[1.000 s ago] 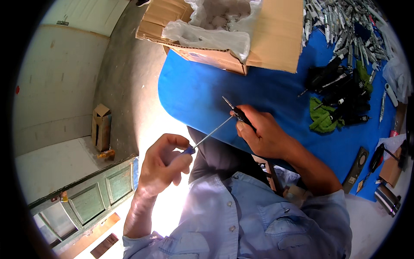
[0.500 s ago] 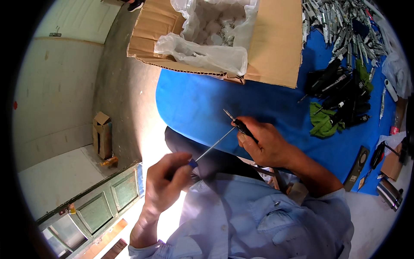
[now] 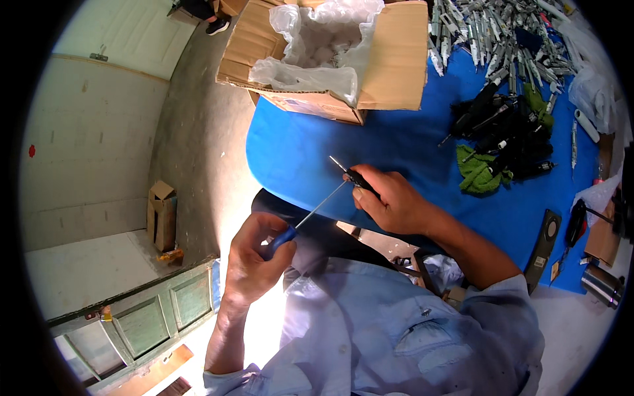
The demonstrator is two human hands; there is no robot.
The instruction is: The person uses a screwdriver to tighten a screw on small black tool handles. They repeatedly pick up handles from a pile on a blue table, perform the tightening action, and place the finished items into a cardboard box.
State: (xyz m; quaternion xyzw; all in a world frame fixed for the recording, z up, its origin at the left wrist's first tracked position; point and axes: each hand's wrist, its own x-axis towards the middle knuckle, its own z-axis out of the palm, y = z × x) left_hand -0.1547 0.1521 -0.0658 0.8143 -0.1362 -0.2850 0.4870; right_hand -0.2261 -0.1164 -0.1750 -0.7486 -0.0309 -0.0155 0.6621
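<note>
My left hand [image 3: 249, 264] is closed round the blue handle of a screwdriver [image 3: 281, 241]. The thin metal shaft slants up to the right, and its tip meets the side of a slim black pen-like tool [image 3: 362, 184]. That tool sits pinched in my right hand [image 3: 396, 204], its narrow metal end pointing up to the left. Fingers hide most of its body, and whether the screwdriver tip sits in a screw is too small to make out. Both hands are over my lap at the near edge of the blue-covered table [image 3: 297, 155].
An open cardboard box [image 3: 396, 59] lined with clear plastic stands at the back. Farther right lie a heap of grey-white pen-like parts [image 3: 489, 33], several black tools [image 3: 495, 125] and a green cloth [image 3: 477, 175]. A dark flat tool [image 3: 545, 247] rests at the right edge.
The view has shifted, so the box and table items sit differently in the picture. My left fingers have loosened and turned, showing more of the blue handle. The screwdriver tip stays at the black tool.
</note>
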